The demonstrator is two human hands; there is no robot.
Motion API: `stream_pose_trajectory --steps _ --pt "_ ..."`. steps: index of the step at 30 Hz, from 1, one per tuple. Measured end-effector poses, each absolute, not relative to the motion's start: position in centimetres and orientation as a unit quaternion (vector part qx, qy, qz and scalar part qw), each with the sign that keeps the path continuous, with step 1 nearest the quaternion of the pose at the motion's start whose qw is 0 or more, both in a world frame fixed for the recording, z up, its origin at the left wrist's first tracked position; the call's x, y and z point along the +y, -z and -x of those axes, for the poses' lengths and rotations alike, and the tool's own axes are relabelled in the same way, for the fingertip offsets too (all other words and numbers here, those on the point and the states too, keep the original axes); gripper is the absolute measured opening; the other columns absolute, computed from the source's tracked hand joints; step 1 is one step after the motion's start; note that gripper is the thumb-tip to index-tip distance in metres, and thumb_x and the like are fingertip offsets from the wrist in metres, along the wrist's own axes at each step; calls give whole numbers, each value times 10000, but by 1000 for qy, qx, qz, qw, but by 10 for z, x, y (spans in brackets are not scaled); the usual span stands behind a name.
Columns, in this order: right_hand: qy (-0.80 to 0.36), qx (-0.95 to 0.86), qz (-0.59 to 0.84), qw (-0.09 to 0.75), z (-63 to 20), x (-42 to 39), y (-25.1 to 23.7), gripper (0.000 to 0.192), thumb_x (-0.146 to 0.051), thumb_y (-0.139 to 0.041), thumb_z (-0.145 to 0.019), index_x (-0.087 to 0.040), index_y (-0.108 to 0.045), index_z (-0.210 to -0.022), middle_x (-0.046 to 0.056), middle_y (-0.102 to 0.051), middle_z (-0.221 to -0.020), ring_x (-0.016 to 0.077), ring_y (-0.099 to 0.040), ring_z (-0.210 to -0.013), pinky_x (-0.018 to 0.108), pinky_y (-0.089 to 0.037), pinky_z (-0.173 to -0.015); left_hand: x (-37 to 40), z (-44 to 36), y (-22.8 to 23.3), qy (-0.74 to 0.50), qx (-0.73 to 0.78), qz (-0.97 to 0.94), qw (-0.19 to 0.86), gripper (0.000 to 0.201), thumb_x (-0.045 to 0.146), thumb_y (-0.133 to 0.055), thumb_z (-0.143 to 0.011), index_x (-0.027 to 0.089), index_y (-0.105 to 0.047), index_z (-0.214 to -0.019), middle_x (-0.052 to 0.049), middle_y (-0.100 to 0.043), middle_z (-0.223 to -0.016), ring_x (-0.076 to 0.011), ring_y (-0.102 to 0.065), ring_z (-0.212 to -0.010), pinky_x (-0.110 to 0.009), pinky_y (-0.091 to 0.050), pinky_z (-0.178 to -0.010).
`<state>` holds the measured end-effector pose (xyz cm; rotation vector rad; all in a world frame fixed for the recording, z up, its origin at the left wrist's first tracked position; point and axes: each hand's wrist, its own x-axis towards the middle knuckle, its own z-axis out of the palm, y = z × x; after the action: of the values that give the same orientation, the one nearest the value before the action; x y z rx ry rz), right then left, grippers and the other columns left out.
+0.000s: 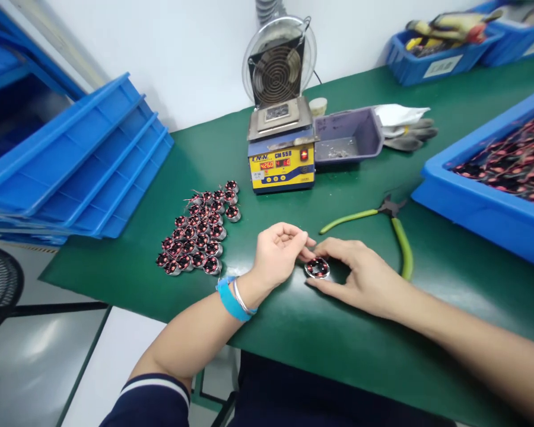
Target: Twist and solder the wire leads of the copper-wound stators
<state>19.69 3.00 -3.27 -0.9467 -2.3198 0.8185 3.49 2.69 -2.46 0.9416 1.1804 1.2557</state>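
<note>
1. A small round coil part (317,268), red windings in a silver ring, lies flat on the green mat (338,332) just below the middle of the frame, directly between the two hands. Being round, it has no long axis to speak of; its open face points up.
2. The right hand (360,276) is the nearer one: it comes in from the lower right, palm down, thumb and forefinger curved around the part's right and lower edge and touching it, fingers narrowly spread rather than clenched.
3. The left hand (278,252) sits just left of the part, palm turned up and inward, fingertips pinched together above its upper left rim. Whether they grip a fine wire lead is too small to tell.
4. The left wrist carries a blue band (229,298) and a thin bangle; both forearms rest low over the mat.
5. Green-handled cutters (394,228) lie just right of the right hand, untouched.
6. A cluster of finished coil parts (200,234) stands left of centre, well apart from the hands.
7. A yellow solder pot (281,157) with a fan behind it stands at upper centre; blue bins (485,190) fill the right edge, stacked blue trays (75,166) the left.
</note>
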Motion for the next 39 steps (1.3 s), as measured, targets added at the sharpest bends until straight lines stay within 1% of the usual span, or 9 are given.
stream_pose_trajectory --steps 5,8,11,16,21,26,30,35,39 --pt "-333 -844 327 265 -200 32 29 197 -343 -664 -754 -186 -623 -865 68 -685 -867 224 -647 -812 385 -499 -763 40 -16 16 -639 495 -316 498 363 459 -705 -680 152 -516 -721 20 -624 -659 -52 -548 -498 -174 -427 -481" --pt "-389 -816 333 269 -201 31 25 210 -355 -659 -766 -187 -623 -885 64 -682 -873 212 -648 -802 361 -524 -746 39 -13 16 -504 493 -391 591 421 476 -781 -588 130 -565 -693 39 -560 -559 -29 -438 -420 -169 -325 -413" --pt "-415 -805 335 260 -200 29 24 200 -359 -650 -776 -188 -618 -874 49 -670 -817 195 -639 -742 337 -535 -689 32 -20 18 -409 449 -465 645 450 469 -838 -494 115 -600 -637 13 -583 -563 -52 -481 -483 -195 -377 -479" --pt "-437 -807 306 254 -197 24 19 187 -335 -668 -757 -183 -634 -860 67 -677 -855 193 -637 -765 340 -535 -710 32 -22 14 -545 468 -445 534 429 510 -782 -559 146 -555 -532 45 -519 -508 -45 -428 -490 -202 -367 -505" --pt "-487 -760 340 262 -197 26 12 296 -403 -707 -724 -167 -649 -894 82 -678 -870 203 -644 -778 340 -542 -720 45 -11 18 -613 518 -383 456 345 463 -722 -643 151 -575 -636 52 -503 -524 -49 -429 -480 -188 -339 -476" --pt "-478 -713 410 308 -197 61 -10 450 -487 -780 -616 -177 -641 -910 82 -693 -850 211 -640 -746 350 -537 -714 44 -13 31 -527 557 -505 396 238 358 -661 -737 137 -601 -803 -17 -602 -738 -91 -524 -616 -221 -430 -579" --pt "-418 -695 470 347 -189 120 -48 512 -476 -824 -527 -159 -610 -867 76 -667 -745 157 -567 -629 292 -472 -595 40 -7 27 -414 598 -646 231 251 309 -669 -736 157 -605 -924 -83 -622 -979 -199 -583 -901 -345 -486 -798" --pt "-264 -714 558 331 -151 200 -101 378 -416 -696 -716 -69 -669 -864 113 -680 -829 130 -550 -695 271 -411 -647 36 6 8 -270 662 -697 56 399 353 -639 -752 148 -590 -1091 -165 -512 -1283 -324 -454 -1189 -496 -411 -966" --pt "-178 -697 602 345 -112 253 -115 452 -435 -525 -839 -6 -649 -766 184 -663 -836 199 -584 -793 297 -411 -683 36 10 2 -185 685 -705 2 552 357 -651 -734 104 -541 -1212 -211 -427 -1387 -355 -386 -1264 -535 -353 -1022"
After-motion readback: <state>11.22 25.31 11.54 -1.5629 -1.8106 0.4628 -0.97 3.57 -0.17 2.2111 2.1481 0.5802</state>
